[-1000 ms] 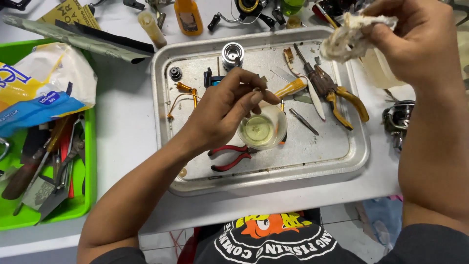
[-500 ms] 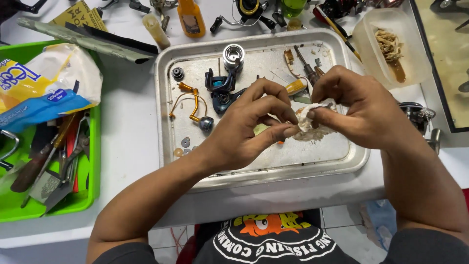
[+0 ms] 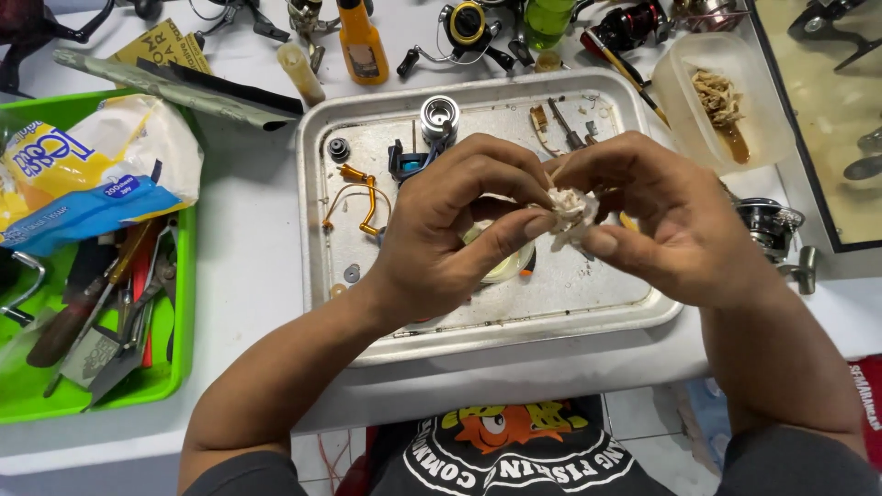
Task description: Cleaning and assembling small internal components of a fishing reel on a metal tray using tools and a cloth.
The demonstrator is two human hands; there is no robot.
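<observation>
Both hands meet over the metal tray (image 3: 322, 211). My left hand (image 3: 450, 230) and my right hand (image 3: 661, 216) pinch a crumpled, dirty white tissue wad (image 3: 570, 209) between their fingertips; whatever is wrapped inside is hidden. Under my left hand sits a small clear cup (image 3: 510, 266) of yellowish liquid, mostly covered. On the tray lie a silver reel spool (image 3: 439, 118), an orange wire bail (image 3: 354, 197), a small black part (image 3: 339, 148) and thin metal tools (image 3: 565, 124).
A green tray (image 3: 28, 386) at left holds pliers, blades and a tissue packet (image 3: 83, 174). A clear tub (image 3: 717, 101) with a stained wad stands at right. Fishing reels (image 3: 469, 28), an orange bottle (image 3: 360, 41) and a green cup lie along the far side. A black reel (image 3: 772, 230) sits near my right wrist.
My right hand brought the tissue wad down from the upper right to my left hand over the tray. My left hand left the small cup and now pinches the wad too.
</observation>
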